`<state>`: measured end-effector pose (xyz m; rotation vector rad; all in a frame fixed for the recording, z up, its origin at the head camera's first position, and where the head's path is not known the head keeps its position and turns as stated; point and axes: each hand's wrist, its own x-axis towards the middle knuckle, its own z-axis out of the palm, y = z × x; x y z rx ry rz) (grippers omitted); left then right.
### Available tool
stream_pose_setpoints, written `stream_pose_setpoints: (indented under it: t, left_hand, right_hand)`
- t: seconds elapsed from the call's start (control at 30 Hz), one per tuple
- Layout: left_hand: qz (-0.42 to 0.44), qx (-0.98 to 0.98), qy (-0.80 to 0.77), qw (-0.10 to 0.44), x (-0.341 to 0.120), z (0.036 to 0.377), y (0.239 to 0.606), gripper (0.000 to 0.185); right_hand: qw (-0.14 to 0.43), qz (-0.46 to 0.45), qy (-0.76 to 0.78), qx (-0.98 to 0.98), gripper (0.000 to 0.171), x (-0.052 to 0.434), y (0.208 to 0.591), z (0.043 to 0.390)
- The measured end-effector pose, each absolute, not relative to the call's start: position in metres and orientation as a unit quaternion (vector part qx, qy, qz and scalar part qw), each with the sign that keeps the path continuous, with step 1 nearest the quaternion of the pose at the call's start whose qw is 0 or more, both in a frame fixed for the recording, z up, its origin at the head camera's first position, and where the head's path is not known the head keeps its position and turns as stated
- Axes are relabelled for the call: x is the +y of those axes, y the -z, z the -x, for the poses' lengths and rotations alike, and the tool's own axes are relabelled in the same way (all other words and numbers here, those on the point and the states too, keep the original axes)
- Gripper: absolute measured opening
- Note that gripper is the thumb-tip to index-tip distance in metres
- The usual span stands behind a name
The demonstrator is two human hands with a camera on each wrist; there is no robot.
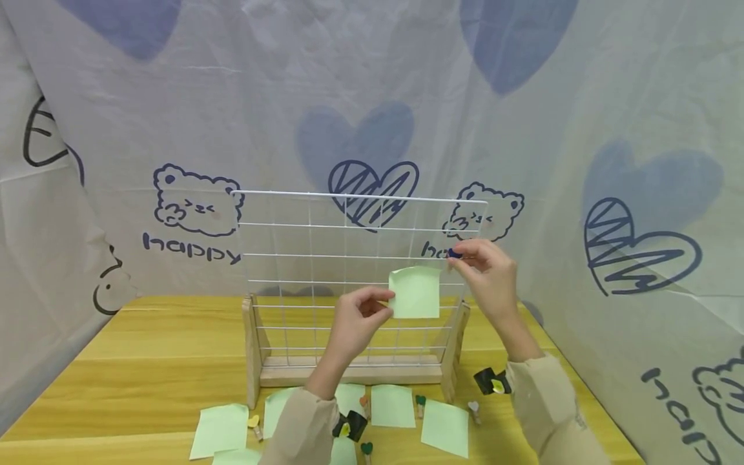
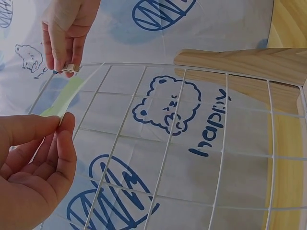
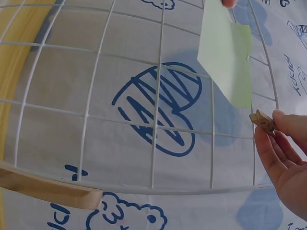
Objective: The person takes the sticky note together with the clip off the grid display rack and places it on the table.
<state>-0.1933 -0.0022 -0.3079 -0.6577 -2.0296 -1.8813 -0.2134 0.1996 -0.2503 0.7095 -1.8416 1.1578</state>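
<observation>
pinching the green note (image 1: 415, 292) against the wire grid (image 1: 308, 258) with the left hand (image 1: 357, 320), the right hand (image 1: 487, 271) grips a small clip (image 1: 455, 254) (seemingly clipping comes next) beside the note's upper right corner.

A pale green sticky note (image 1: 415, 292) was held upright against the front of the white wire grid (image 1: 308, 271), pinched at its left edge, with its top edge slightly curled. A small wooden clip (image 3: 262, 120) with a dark blue tip was pinched just beside the note's upper right corner, level with a grid wire.
</observation>
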Motion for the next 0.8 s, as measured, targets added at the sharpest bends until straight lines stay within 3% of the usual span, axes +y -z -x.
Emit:
stream_pose_setpoints:
  t: [0.8]
  left_hand:
    - [0.209,-0.708,0.661,0.131,-0.011,0.185,0.334,0.016]
  right_hand:
    - [0.367,-0.246,-0.524,-0.728,0.021,0.206,0.286,0.2]
